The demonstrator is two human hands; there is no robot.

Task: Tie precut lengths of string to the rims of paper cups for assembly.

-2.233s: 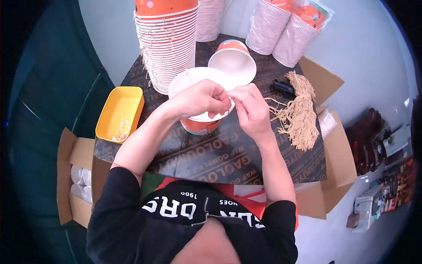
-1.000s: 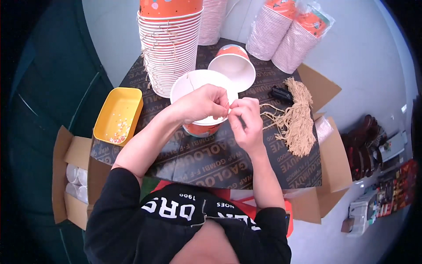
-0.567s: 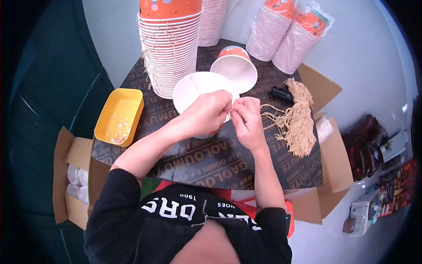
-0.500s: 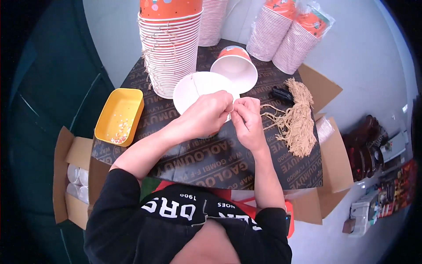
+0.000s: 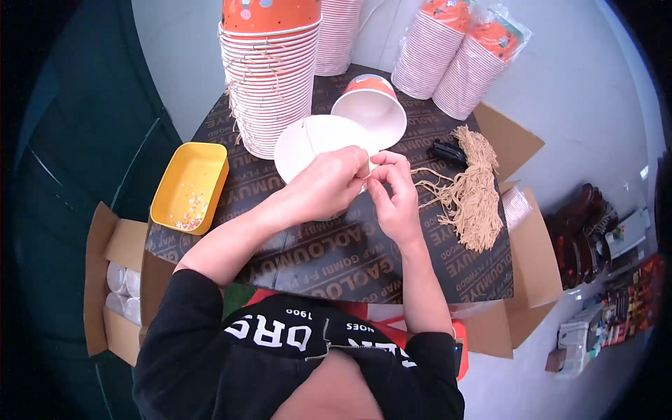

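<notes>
A white-lined paper bucket [image 5: 294,150] stands tilted toward me in the middle of the table. A thin tan string [image 5: 309,133] runs from its far rim down the inside toward my hands. My left hand [image 5: 332,180] is closed at the bucket's near right rim, its fingertips pinching the string there. Right beside it, my right hand [image 5: 395,192] pinches with thumb and forefinger at the same spot, the other fingers curled. The fingertips hide the string's end and part of the rim. Behind lies a second paper bucket [image 5: 374,115] on its side, its mouth facing me.
To the left are a tall stack of buckets with strings [image 5: 269,91] and a yellow tray [image 5: 222,175] holding small beads. A bundle of tan strings [image 5: 472,203] lies right, by a black object [image 5: 446,150]. Wrapped bucket stacks [image 5: 469,70] stand behind; cardboard boxes [image 5: 535,245] flank the table.
My right hand's fingers have shifted slightly, the forefinger lifting a little from the thumb. My left hand stays at the rim. The whole view has moved very slightly.
</notes>
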